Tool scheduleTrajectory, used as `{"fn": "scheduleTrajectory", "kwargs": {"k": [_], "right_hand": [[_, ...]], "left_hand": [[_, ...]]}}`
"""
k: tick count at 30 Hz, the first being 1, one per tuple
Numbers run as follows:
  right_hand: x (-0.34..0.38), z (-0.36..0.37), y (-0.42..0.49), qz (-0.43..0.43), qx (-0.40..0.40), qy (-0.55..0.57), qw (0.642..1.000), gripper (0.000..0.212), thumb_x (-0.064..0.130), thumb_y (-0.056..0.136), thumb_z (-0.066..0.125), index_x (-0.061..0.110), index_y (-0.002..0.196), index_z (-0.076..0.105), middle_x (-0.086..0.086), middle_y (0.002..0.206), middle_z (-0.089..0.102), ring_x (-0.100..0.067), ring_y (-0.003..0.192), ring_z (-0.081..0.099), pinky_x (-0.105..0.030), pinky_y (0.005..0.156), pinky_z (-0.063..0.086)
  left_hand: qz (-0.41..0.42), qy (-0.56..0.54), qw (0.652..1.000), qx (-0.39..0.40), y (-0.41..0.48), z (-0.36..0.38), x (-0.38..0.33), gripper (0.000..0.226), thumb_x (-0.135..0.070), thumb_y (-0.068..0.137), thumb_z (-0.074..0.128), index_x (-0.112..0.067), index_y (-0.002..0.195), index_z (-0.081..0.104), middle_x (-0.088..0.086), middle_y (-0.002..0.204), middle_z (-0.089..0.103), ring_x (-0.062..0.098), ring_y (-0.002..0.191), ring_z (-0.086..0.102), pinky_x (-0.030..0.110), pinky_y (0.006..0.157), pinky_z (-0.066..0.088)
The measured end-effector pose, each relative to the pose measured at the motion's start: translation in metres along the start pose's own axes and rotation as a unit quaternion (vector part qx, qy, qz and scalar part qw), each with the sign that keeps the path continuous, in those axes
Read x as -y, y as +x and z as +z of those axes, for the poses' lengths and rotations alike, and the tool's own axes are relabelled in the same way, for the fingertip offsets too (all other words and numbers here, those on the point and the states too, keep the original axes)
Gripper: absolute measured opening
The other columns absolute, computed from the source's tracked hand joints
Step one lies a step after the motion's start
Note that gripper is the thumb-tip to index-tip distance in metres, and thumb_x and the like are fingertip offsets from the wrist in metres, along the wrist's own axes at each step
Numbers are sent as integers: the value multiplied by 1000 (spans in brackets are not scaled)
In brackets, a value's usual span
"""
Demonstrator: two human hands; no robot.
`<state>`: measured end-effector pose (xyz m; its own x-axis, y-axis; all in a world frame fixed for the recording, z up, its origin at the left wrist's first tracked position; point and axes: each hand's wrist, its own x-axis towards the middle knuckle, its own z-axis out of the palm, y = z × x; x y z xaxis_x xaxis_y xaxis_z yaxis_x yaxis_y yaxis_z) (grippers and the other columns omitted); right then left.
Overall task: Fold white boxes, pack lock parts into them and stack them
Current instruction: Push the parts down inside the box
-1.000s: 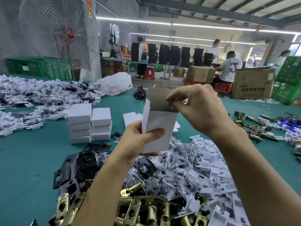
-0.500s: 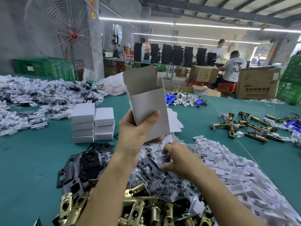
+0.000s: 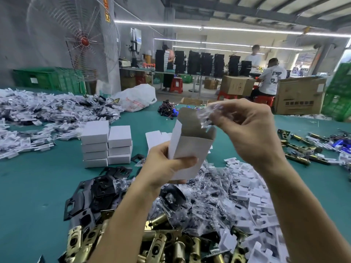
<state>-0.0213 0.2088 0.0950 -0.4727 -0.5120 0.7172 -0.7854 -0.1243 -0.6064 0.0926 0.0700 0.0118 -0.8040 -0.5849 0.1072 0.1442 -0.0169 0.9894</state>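
Your right hand (image 3: 250, 133) has come up from the heap of bagged parts (image 3: 212, 196), where it was half a second ago, and now sits at the mouth of the white box (image 3: 191, 147). It pinches a small clear bag (image 3: 206, 114) between thumb and fingertips. The bag is at the box's open top, touching its rim; what is inside the bag is too blurred to tell.

Your left hand (image 3: 165, 168) grips the lower part of the box, thumb across the front face and fingers wrapped behind. You hold the box in the air above the counter (image 3: 28, 196), its long axis close to upright and leaning a little to the left. The open end points up, and the brown-lined lid flap stands behind the opening, pointing up and away from you.

Left of your hands, two stacks of closed white boxes (image 3: 106, 143) stand side by side on the counter, each four high and touching. Black plates (image 3: 98, 190) lie below them, and brass latches (image 3: 176, 245) are heaped at the near edge, under your forearms.
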Motion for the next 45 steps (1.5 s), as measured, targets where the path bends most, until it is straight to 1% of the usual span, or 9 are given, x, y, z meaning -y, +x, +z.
{"fn": "scheduleTrajectory", "kwargs": {"k": [2,14,20,24,28,31,34,38,45], "right_hand": [[2,4,-1,-23,5,-54,998,22,13,81,80,19,101,75,10,82,71,-3,73,64,-22,70,52],[-12,3,-9,-36,73,-103,991,12,38,81,73,27,77,76,14,70,66,-5,74,54,-21,65,40],[-11,-2,-7,-3,129,-248,960,58,69,84,37,22,71,70,11,86,47,-12,92,42,-34,78,37],[-6,-2,-13,-31,109,-220,969,35,58,85,53,35,104,71,8,97,48,-11,99,45,-29,82,36],[-13,-1,-20,-6,131,-251,959,26,55,84,58,37,97,72,12,117,39,-13,117,34,-23,94,24],[-18,-1,-27,10,72,-127,989,23,38,85,67,42,108,66,11,126,45,-8,113,47,-27,92,43],[-24,3,-40,64,30,117,991,44,18,83,72,40,118,57,4,113,64,-15,96,69,-39,84,59],[-37,11,-54,105,30,223,969,28,22,82,64,22,109,65,0,105,75,-17,94,73,-34,80,61],[-62,5,-68,124,98,132,979,13,9,95,57,20,100,63,-9,93,72,-29,88,70,-46,77,61]], "left_hand": [[-2,3,1000,31,-1,0,0,45,-16,61,88,-18,104,76,7,99,77,34,88,74,46,63,62],[-6,-7,997,81,-4,3,-2,38,-22,65,83,-26,103,77,5,101,77,26,86,75,41,61,61],[-4,-16,998,67,-4,3,-2,38,-22,65,90,-25,101,78,5,101,77,27,85,75,43,60,62],[2,-37,997,61,-2,1,-1,35,-23,65,86,-26,99,79,6,102,77,25,84,75,38,58,59],[12,-37,998,53,-2,1,-1,35,-25,64,86,-27,98,79,6,102,77,27,85,75,40,60,59],[17,-45,997,58,-3,3,-3,37,-25,62,92,-26,97,79,8,103,76,28,86,75,43,63,60],[0,-72,994,85,-5,2,-4,39,-27,65,88,-22,102,77,10,106,76,31,92,74,49,66,61],[-27,-74,987,143,-8,4,-2,32,-31,74,80,-22,105,74,10,102,75,32,87,74,49,62,62],[-21,71,989,131,-4,12,9,51,-48,76,69,-32,123,56,-6,107,76,12,95,73,34,76,61]]}}
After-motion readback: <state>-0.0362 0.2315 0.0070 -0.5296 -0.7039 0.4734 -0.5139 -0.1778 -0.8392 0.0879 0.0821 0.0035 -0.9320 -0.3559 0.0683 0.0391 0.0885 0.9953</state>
